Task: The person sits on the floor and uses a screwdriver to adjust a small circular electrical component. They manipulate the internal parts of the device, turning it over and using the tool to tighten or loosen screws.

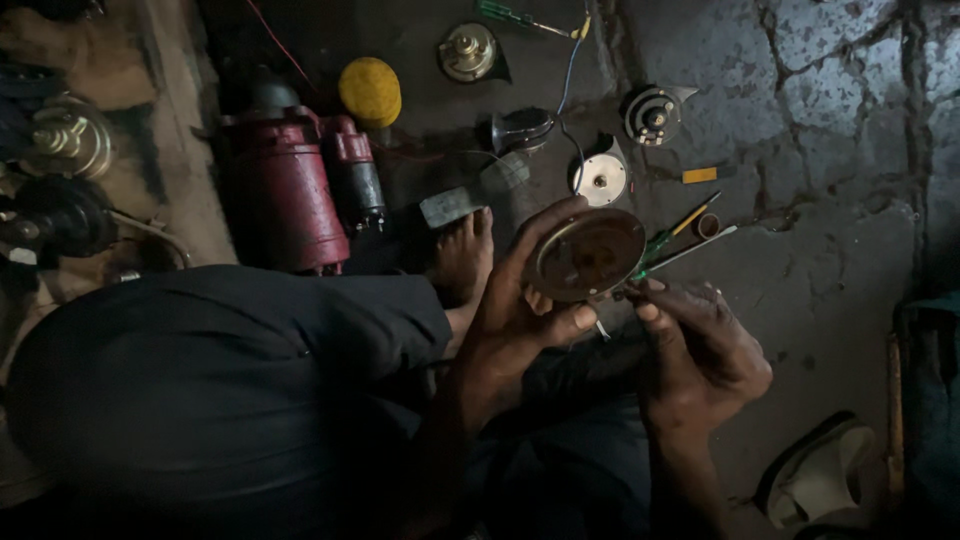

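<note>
Seen from the head camera, the left hand [515, 325] grips a round metal disc part [587, 254], its fingers curled over the far rim and the thumb pressed on the near edge, holding it tilted above the person's lap. The right hand [700, 350] is closed on a thin tool [680, 252] whose tip meets the disc's edge just beside the left thumb. Beyond the fingertips, on the cracked floor [830, 120], lie a white round part [600, 178] and a small dark horn-like part [652, 113]. Well left of the fingers sits a red starter motor [290, 190], with a yellow ball [370, 92] near it.
</note>
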